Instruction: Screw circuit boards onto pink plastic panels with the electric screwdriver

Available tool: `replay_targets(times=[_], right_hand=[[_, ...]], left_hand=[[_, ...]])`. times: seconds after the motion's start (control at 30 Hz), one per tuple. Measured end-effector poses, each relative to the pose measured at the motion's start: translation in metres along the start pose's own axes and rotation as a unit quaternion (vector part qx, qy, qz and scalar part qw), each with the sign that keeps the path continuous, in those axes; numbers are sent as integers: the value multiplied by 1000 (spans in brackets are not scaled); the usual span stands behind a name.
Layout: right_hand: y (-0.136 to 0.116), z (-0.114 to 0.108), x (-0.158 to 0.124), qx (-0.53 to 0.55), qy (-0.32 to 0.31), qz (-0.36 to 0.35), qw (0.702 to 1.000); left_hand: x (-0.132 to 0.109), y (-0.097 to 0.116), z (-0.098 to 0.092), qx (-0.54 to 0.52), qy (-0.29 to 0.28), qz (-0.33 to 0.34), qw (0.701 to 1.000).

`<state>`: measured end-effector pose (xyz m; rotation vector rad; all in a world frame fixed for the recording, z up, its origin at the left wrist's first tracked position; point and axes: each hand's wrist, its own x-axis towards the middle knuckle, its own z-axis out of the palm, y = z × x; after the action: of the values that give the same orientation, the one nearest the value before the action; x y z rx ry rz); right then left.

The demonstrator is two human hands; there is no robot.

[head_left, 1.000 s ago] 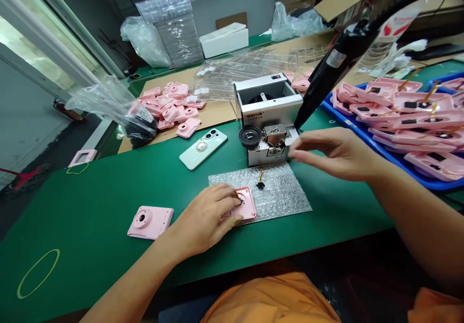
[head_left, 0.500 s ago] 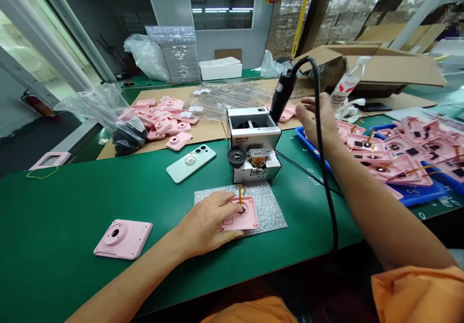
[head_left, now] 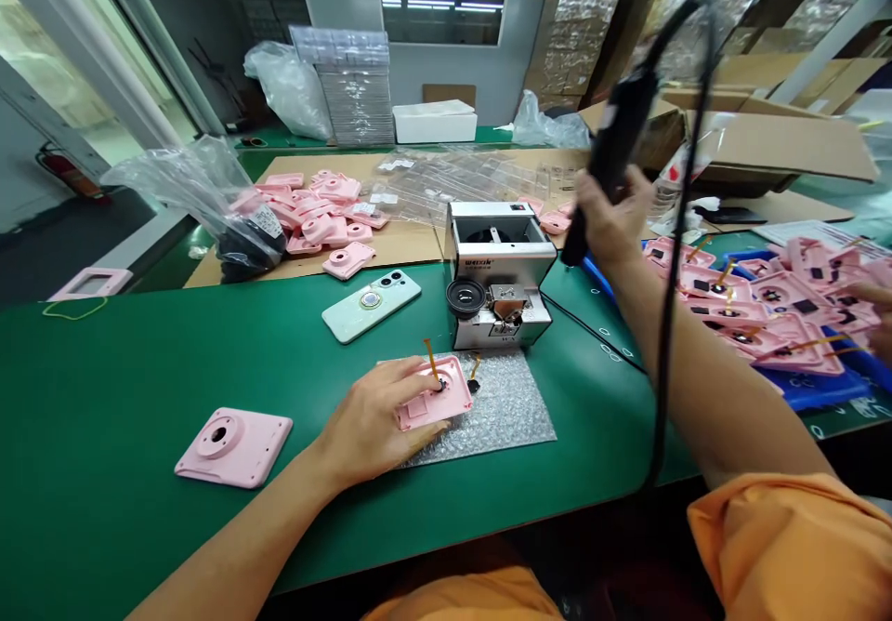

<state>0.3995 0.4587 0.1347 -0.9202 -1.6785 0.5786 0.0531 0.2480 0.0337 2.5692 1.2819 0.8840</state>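
My left hand point(head_left: 380, 416) grips a pink plastic camera housing point(head_left: 452, 396), thumb at its near edge and a fingertip by the small black part with an amber ribbon cable point(head_left: 432, 361). The housing is over the bubble-wrap sheet point(head_left: 516, 412). A second small camera module point(head_left: 474, 386) with its ribbon lies on that sheet. My right hand point(head_left: 613, 221) is closed around a black electric screwdriver point(head_left: 620, 128), slightly blurred, its thick cable looping down past my forearm. Left of the hand stands a silver screw feeder point(head_left: 505, 249).
Blue trays point(head_left: 812, 389) of pink housings stand at the right, where another person's hand point(head_left: 874, 310) reaches in. A phone point(head_left: 372, 305) and a pink housing point(head_left: 233, 449) lie on the green table at left. More pink shells point(head_left: 327, 207) are piled on cardboard behind.
My right hand has closed on the screwdriver and lifted it away from the feeder. My left hand has shifted the housing left, uncovering the module on the sheet. Another person's hand has appeared at right.
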Motion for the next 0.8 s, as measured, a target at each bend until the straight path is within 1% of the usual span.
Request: replay_targets(times=[0.03, 0.07, 0.13, 0.2, 0.27, 0.3, 0.37, 0.43, 0.47, 0.5, 0.57, 0.6, 0.7, 0.73, 0.8], right_hand=[[-14, -3, -7, 1, 89, -20, 996], [-30, -5, -17, 8, 154, -34, 987], [-64, -5, -41, 53, 121, -27, 991], [-94, -1, -69, 108, 46, 0, 993], [-112, 6, -97, 168, -42, 55, 983], [-115, 10, -110, 189, -83, 88, 974], [-115, 18, -130, 211, -160, 142, 954], [-110, 26, -141, 216, -215, 163, 938], [-107, 30, -144, 223, -223, 162, 935], [-106, 34, -144, 230, -218, 157, 935], [-107, 43, -139, 234, -180, 125, 947], [-109, 48, -134, 228, -146, 106, 957], [-117, 65, -116, 182, -11, 38, 982], [-119, 70, -110, 164, 32, 14, 986], [-121, 79, -100, 132, 86, -25, 987]], left_hand=[[-1, 0, 2, 4, -18, 0, 1000], [-1, 1, 4, 8, -35, 0, 999], [-1, 4, 7, 6, -58, 1, 998], [0, 7, 10, -9, -66, 3, 998], [1, 10, 12, -26, -72, 11, 997], [2, 12, 13, -31, -73, 15, 997], [3, 15, 15, -34, -71, 26, 997], [3, 17, 18, -33, -61, 34, 997], [3, 17, 19, -32, -57, 35, 997], [2, 17, 19, -31, -54, 35, 997], [0, 17, 20, -28, -53, 38, 997], [-1, 16, 21, -24, -52, 40, 998], [-3, 15, 22, -9, -44, 44, 998], [-3, 15, 22, -5, -44, 42, 998], [-3, 15, 23, -2, -46, 41, 998]])
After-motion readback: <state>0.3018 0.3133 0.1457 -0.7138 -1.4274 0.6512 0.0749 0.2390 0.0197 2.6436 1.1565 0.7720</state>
